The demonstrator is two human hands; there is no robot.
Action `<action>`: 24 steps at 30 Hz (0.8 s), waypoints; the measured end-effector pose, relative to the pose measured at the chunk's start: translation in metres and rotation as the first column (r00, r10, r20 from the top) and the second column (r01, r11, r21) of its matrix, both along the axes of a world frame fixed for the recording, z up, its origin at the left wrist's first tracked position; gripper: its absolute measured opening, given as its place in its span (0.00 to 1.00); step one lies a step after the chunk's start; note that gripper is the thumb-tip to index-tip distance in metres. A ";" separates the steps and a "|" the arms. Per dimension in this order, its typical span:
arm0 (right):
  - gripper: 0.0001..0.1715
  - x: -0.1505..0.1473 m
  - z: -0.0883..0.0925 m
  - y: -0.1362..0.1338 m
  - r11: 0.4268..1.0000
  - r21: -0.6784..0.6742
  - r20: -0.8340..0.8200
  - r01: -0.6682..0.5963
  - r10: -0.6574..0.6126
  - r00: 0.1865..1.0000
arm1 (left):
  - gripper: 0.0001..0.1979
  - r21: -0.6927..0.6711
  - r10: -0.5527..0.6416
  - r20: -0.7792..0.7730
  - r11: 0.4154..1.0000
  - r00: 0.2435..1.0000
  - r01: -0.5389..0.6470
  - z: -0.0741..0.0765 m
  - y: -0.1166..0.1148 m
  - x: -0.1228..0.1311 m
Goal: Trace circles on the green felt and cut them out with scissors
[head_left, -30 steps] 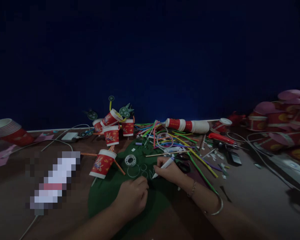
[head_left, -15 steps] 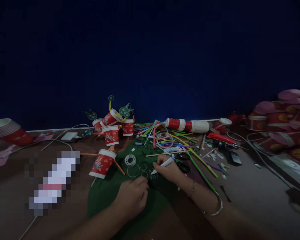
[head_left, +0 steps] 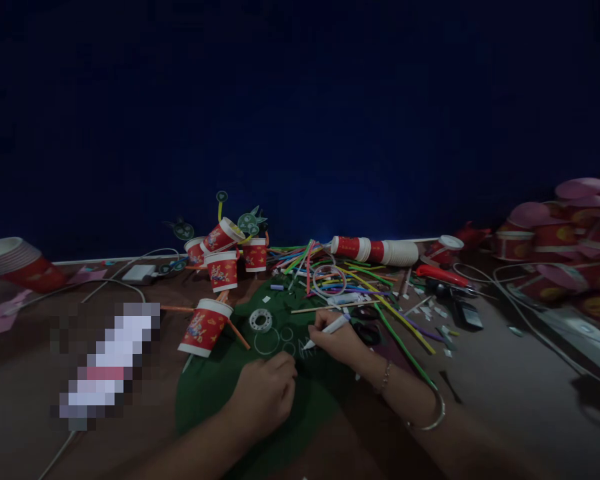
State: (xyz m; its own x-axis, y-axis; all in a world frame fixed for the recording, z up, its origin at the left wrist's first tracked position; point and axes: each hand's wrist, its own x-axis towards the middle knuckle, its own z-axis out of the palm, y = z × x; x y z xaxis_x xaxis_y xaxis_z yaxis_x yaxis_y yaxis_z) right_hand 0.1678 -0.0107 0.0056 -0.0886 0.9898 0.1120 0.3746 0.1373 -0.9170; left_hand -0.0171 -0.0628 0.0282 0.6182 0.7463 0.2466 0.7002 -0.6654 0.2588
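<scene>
A white marker pen [head_left: 337, 324] is pinched in my right hand [head_left: 336, 340], its tip touching a dark green sheet [head_left: 220, 380]. White outlines show on the sheet: a larger circle [head_left: 267, 341], two smaller rings and zigzag strokes [head_left: 305, 349] beside the tip. My left hand [head_left: 266, 388] rests on the sheet below the circles, its fingers curled closed. The inside of that fist is hidden from view. Just above the larger circle lies a white tape-like ring [head_left: 261, 320]. A red paper cup [head_left: 205, 327] stands tilted at the sheet's left edge.
Joined red cups [head_left: 223, 270] with green cut-outs stand behind. Colourful pipe cleaners [head_left: 405, 313], a stack of cups [head_left: 375, 251], paper scraps and a red-handled tool [head_left: 445, 275] spread right. More red cups with pink discs [head_left: 530, 215] are far right. A white cable [head_left: 530, 320] crosses the table.
The pen and my right hand have shifted very slightly right, and the zigzag strokes show a little more. My left hand has stayed in place.
</scene>
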 end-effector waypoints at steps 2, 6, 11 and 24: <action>0.12 0.000 0.000 0.000 1.000 -0.018 -0.010 -0.004 0.004 1.000 | 0.12 -0.003 0.001 -0.005 1.000 1.000 -0.001 0.001 0.000 0.000; 0.11 0.001 0.000 0.000 0.998 -0.070 -0.013 -0.007 0.006 1.000 | 0.11 -0.010 0.007 -0.017 1.000 1.000 -0.007 0.000 0.000 0.000; 0.11 0.001 0.001 -0.001 0.995 -0.098 -0.005 -0.021 0.021 1.000 | 0.11 -0.008 0.002 -0.007 1.000 1.000 -0.002 0.000 0.000 0.000; 0.13 0.001 0.002 -0.001 0.999 -0.028 -0.047 -0.018 0.017 0.999 | 0.11 -0.006 -0.010 0.005 1.000 1.000 0.010 0.000 0.000 0.000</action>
